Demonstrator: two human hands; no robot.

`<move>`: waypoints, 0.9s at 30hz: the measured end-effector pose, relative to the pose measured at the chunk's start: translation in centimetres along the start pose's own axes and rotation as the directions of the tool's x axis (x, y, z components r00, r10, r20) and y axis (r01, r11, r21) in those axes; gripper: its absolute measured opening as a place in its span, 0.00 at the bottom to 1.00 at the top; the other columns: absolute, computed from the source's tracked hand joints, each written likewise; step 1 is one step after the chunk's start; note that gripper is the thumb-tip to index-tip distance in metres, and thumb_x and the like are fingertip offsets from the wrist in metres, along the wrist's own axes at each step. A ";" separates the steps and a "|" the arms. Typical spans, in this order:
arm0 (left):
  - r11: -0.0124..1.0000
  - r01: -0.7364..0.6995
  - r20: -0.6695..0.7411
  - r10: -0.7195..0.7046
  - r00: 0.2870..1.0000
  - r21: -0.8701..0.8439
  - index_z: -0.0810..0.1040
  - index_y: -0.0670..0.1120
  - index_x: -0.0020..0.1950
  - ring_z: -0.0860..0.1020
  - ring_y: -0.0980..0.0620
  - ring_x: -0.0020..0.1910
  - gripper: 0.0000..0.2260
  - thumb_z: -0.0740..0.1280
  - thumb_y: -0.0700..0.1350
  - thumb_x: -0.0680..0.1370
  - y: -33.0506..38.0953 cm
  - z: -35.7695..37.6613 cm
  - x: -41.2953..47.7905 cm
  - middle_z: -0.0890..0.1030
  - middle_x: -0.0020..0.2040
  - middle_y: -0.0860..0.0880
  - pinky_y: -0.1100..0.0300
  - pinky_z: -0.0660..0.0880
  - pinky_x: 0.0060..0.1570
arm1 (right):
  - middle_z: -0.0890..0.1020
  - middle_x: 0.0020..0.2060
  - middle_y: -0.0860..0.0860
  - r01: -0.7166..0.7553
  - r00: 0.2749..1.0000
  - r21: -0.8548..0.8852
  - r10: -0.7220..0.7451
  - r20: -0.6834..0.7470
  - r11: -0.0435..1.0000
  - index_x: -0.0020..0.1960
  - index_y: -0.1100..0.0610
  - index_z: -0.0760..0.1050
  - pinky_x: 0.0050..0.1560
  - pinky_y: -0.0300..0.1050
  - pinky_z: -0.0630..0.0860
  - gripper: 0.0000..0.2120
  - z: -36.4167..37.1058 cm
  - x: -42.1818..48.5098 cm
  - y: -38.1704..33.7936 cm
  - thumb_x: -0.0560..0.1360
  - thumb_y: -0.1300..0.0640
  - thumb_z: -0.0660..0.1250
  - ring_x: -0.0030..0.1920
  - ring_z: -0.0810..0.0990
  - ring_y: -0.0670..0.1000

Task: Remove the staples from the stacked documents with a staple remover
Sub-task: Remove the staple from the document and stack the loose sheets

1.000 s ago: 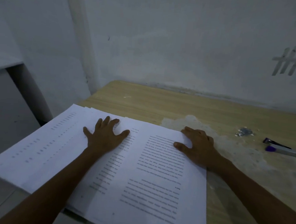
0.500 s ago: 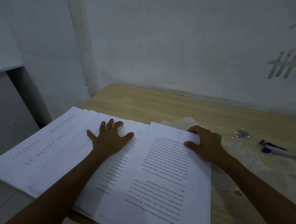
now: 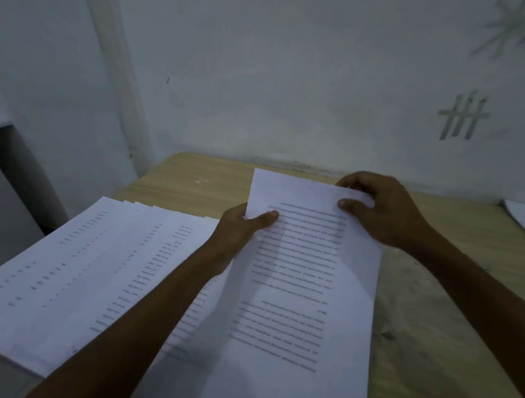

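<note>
Here, left hand (image 3: pixel 240 228) and right hand (image 3: pixel 378 207) fingers pinch the printed document (image 3: pixel 296 279), its staple indiscernible, text blurred.

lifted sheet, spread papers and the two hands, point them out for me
lifted sheet (image 3: pixel 300 263), head view, middle of its printed face
spread papers (image 3: pixel 95 265), head view, top page
left hand (image 3: pixel 240 228), head view, back of hand
right hand (image 3: pixel 385 207), head view, back of hand

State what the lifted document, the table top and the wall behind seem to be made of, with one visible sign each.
Lifted document: thin matte white paper; it bends in both hands and carries printed lines.
Table top: wood or wood-look laminate; pale straight grain, with a dull whitish patch.
Wall: probably painted plaster; flat, matte, with scratched marks.
</note>
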State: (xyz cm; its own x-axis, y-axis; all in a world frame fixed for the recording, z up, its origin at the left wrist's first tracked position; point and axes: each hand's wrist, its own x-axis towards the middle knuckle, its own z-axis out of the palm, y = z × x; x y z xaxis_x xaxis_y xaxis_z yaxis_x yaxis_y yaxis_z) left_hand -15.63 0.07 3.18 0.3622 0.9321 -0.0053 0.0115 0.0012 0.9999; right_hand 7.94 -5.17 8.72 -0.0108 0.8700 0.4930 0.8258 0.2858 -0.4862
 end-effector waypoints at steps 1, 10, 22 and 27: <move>0.998 0.008 0.038 -0.006 0.999 -0.058 0.78 0.42 0.60 0.82 0.45 0.53 0.16 0.71 0.44 0.73 0.1 0.1 0.1 0.83 0.55 0.45 0.49 0.77 0.55 | 0.80 0.43 0.49 0.013 1.000 -0.019 -0.014 -0.020 1.000 0.49 0.58 0.80 0.42 0.35 0.68 0.07 -1.0 0.0 -0.2 0.71 0.63 0.72 0.44 0.77 0.48; 0.982 -0.026 0.196 0.063 0.979 -0.187 0.75 0.40 0.63 0.80 0.42 0.55 0.21 0.69 0.45 0.71 2.4 4.0 0.1 0.81 0.58 0.42 0.48 0.78 0.55 | 0.77 0.58 0.48 -0.083 0.922 0.086 0.109 -0.370 0.993 0.63 0.54 0.74 0.54 0.37 0.70 0.29 -8.0 -1.6 -0.5 0.65 0.47 0.77 0.54 0.75 0.46; 0.971 -0.076 0.133 0.108 0.985 -0.225 0.76 0.39 0.60 0.82 0.41 0.51 0.19 0.69 0.45 0.72 4.2 8.9 0.7 0.82 0.54 0.40 0.48 0.80 0.50 | 0.85 0.48 0.47 -0.300 0.874 0.696 0.480 -0.073 0.653 0.56 0.56 0.79 0.45 0.45 0.82 0.18 -6.8 -9.9 2.8 0.66 0.55 0.72 0.47 0.85 0.50; 0.961 0.023 0.097 0.004 0.995 -0.277 0.76 0.41 0.62 0.81 0.44 0.53 0.15 0.67 0.42 0.76 3.8 9.4 1.6 0.82 0.55 0.43 0.51 0.79 0.51 | 0.84 0.43 0.45 -0.498 0.825 0.517 0.564 0.035 0.696 0.51 0.52 0.79 0.32 0.32 0.77 0.11 -5.7 -10.8 5.1 0.70 0.52 0.72 0.37 0.83 0.40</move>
State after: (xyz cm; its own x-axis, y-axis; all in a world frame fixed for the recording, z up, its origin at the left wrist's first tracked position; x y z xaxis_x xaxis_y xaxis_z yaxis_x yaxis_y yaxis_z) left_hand -6.28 -1.82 6.92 0.4513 0.8924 -0.0021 -0.2390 0.1231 0.9632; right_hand 15.46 -15.44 5.05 0.4374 0.8929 0.1071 0.2891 -0.0268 -0.9569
